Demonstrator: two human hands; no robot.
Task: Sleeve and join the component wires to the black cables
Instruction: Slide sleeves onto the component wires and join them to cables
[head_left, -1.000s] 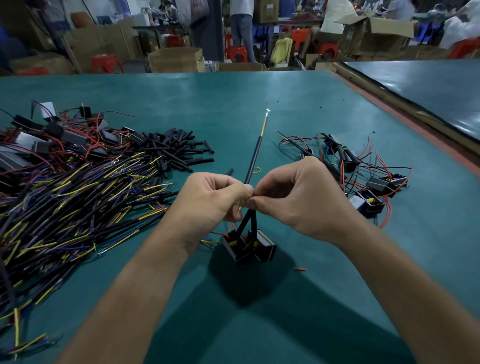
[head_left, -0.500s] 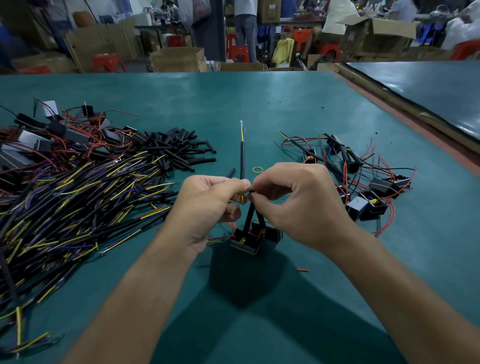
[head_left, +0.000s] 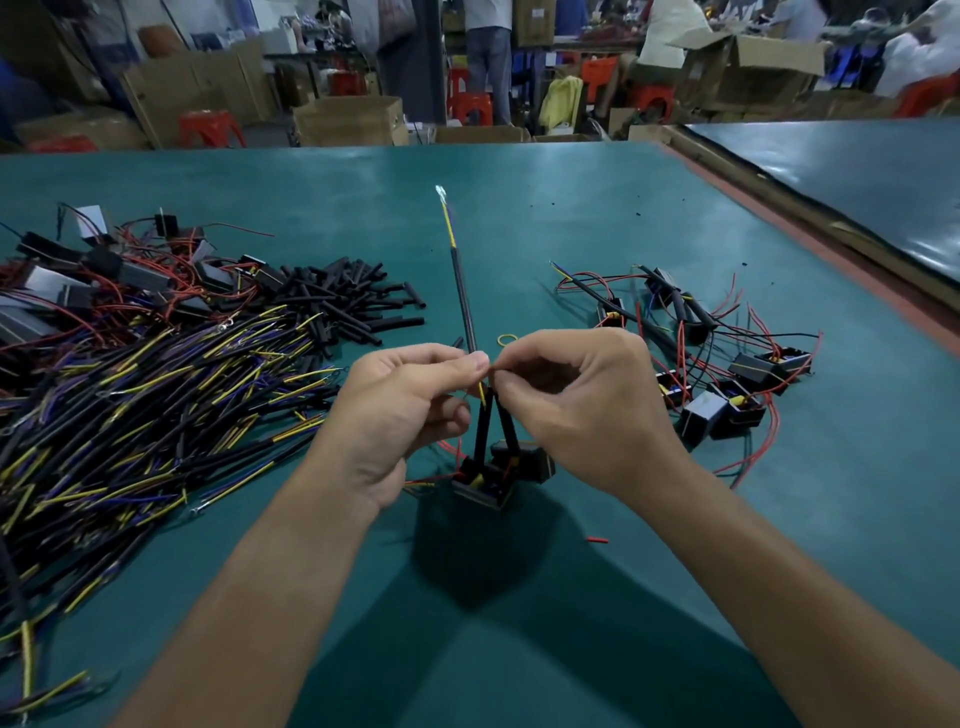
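So the black cable (head_left: 464, 301) is standing nearly upright over the middle of the table (head_left: 571, 218), with a yellow wire tip (head_left: 448, 228) poking out the top. The left hand (head_left: 410, 415) has the cable's lower end pinched between thumb and fingers. The right hand (head_left: 582, 410) is curled in right against it, fingertips touching the left thumb, pinching a thin component wire (head_left: 493, 369) at that same spot. It's too small to tell how the ends actually meet.

Under the fingers, two black sleeves (head_left: 480, 431) run down in a narrow V to two black components (head_left: 488, 483) below the hands. Can't tell if those rest on the table or hang just off it.

A yellow rubber band (head_left: 507, 340) lies just past the hands. On the left is a big cable pile (head_left: 156, 405) in black, yellow and blue, with loose sleeve pieces (head_left: 343, 301) heaped at its far edge. On the right is a cluster of wired components (head_left: 727, 374) with red leads. There's a little red scrap (head_left: 597, 540) near the right forearm, and cardboard boxes (head_left: 348, 122) beyond the table.
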